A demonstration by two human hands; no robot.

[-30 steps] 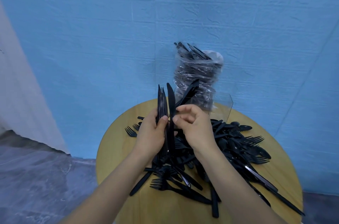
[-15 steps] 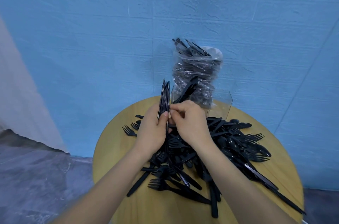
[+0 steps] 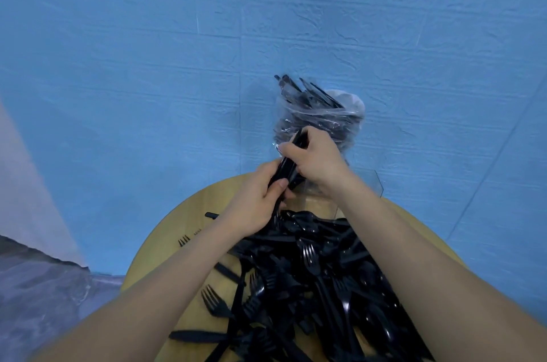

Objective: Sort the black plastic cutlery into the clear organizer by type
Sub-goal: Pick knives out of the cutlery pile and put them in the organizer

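We judge the job far from done. The table carries the big pile of black forks, knives and spoons, spreading from its centre toward 5 o'clock, all unsorted. A few strays lie apart at 9 o'clock, one fork among them. At 12 o'clock, against the blue wall, a clear bag stuffed with more cutlery stands behind the organizer, whose clear walls show at the table's far edge; how much it holds we cannot tell, as our hands cover it.

Our arms reach forward from 6 o'clock and meet above the organizer. The left hand curls round the lower end of a bundle of pieces, thumb pressed on top. The right hand wraps the bundle's upper end, knuckles up, just in front of the bag. The bundle tilts toward 1 o'clock. We read this as lowering one sorted batch into a compartment.
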